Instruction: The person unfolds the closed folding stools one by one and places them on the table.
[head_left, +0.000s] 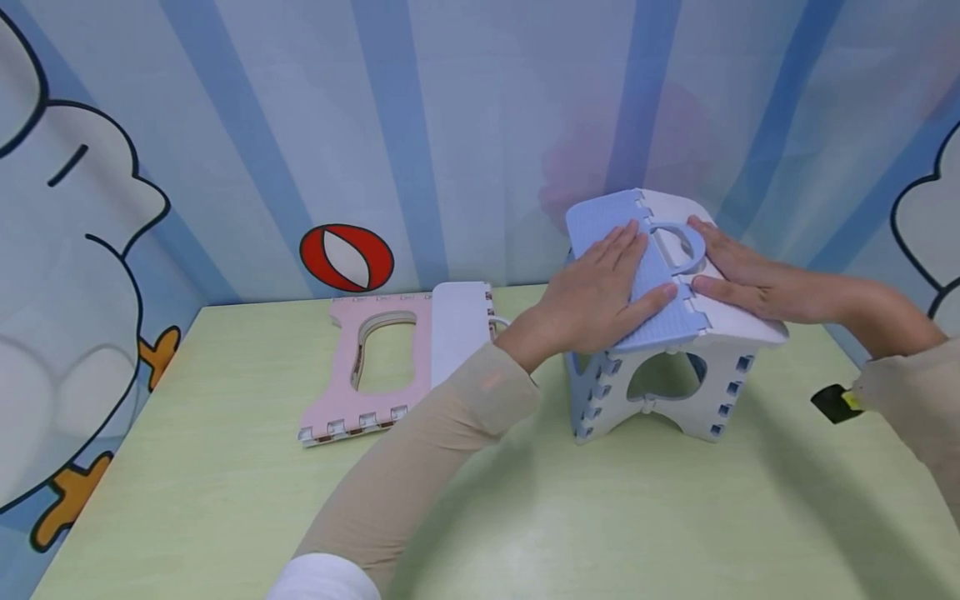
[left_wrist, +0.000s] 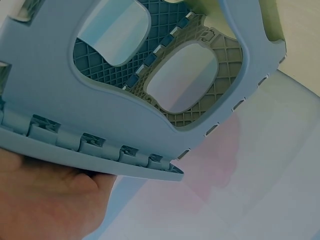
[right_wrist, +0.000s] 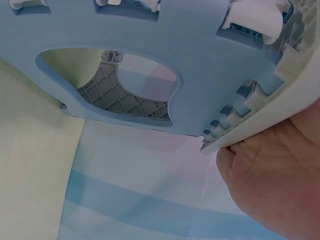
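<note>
A blue and white folding step stool [head_left: 603,215] stands unfolded on the table, its top slightly peaked along the middle seam. My left hand [head_left: 588,292] lies on the blue half with fingers extended. On the white half rests my right hand [head_left: 757,279], thumb toward the seam. Between them a blue loop handle [head_left: 702,250] sticks up from the top. The left wrist view shows the stool's blue side [left_wrist: 45,85] with its hinge row above the left palm. In the right wrist view, the other blue side [right_wrist: 200,45] meets the white top half over the right palm.
A folded pink and white stool [head_left: 423,367] lies flat on the pale green table [head_left: 225,500], left of the standing one. Behind the table hangs a blue-striped backdrop [head_left: 487,167] with cartoon prints. A small black and yellow item [head_left: 832,403] shows by the right sleeve.
</note>
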